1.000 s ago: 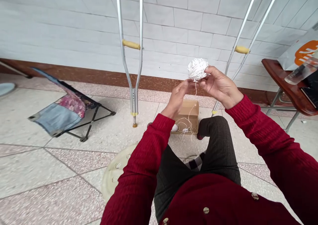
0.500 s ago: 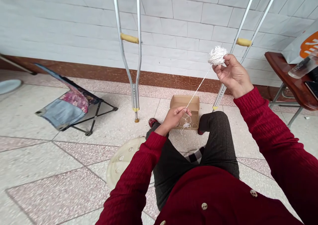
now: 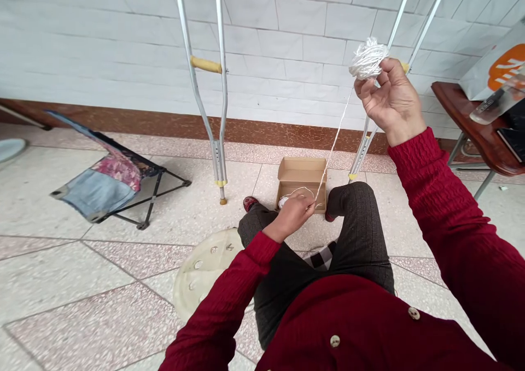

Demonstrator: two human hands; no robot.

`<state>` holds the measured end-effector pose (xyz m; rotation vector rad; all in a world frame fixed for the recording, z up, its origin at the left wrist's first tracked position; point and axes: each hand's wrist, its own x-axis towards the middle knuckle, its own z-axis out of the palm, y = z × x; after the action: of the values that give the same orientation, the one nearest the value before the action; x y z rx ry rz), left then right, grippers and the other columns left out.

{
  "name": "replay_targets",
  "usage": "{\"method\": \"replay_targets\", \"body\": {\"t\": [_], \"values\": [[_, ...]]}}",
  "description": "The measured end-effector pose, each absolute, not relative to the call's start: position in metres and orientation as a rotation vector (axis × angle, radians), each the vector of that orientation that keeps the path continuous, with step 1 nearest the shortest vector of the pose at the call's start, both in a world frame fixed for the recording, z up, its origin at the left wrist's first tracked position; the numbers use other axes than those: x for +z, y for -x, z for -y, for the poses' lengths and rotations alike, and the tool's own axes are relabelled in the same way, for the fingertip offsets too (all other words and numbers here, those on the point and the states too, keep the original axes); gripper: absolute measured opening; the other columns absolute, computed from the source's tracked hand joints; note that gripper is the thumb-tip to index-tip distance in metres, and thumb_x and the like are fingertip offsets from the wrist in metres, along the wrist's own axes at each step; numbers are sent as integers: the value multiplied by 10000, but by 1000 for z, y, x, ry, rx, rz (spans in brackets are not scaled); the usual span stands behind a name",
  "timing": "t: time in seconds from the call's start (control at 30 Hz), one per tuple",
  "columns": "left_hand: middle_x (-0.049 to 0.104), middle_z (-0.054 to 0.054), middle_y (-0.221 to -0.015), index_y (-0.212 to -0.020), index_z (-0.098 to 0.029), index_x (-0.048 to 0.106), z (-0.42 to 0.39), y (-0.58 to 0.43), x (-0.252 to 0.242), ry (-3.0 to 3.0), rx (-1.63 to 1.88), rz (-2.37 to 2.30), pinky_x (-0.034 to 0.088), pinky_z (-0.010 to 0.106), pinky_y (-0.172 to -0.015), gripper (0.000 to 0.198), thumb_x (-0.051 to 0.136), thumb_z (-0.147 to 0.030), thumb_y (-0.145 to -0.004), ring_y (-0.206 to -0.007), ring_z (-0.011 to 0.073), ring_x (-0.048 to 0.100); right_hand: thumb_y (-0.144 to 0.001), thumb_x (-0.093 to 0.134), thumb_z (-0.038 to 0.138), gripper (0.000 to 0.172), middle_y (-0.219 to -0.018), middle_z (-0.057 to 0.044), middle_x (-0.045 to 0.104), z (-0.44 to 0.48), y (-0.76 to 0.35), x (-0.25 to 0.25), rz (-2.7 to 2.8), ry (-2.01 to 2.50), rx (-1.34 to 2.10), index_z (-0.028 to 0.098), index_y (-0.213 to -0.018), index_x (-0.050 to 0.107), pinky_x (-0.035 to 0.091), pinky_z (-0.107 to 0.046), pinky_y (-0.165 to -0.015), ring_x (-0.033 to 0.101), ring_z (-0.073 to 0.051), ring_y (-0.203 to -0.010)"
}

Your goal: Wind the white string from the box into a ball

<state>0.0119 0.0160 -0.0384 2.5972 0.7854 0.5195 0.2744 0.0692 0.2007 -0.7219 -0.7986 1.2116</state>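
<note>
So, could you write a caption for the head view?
Right hand raises a white string ball; left hand pinches its strand.

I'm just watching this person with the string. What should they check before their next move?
Right hand gripping the white string ball: ok.
Left hand holding the strand: ok.
Strand running unbroken from ball to left hand: ok.
Strand apart from the nearer crutch: ok in this view.
String loops in the cardboard box free of tangles: cannot tell.
</note>
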Motion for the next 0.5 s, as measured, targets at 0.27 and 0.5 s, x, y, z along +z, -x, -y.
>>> {"method": "replay_targets", "body": {"t": [0.27, 0.5], "values": [[697, 113, -1152, -1117, -175, 672, -79, -1, -38, -2156, 643, -1190, 460, 390, -984, 290, 573, -234, -850, -1087, 257, 629, -672, 799, 270, 296, -935, -9, 669, -44, -227, 169, 986, 815, 1255, 236, -914, 633, 580, -252, -624, 634, -158, -854], [716, 74, -1033, -1072, -178, 661, -68, -58, 44, -1617, 1180, -715, 471, 369, -942, 309, 551, -413, -904, -1013, 212, 640, -666, 791, 237, 394, -913, -14, 684, -29, -199, 128, 1081, 933, 1381, 228, -1032, 647, 595, -257, -613, 654, -145, -780]]}}
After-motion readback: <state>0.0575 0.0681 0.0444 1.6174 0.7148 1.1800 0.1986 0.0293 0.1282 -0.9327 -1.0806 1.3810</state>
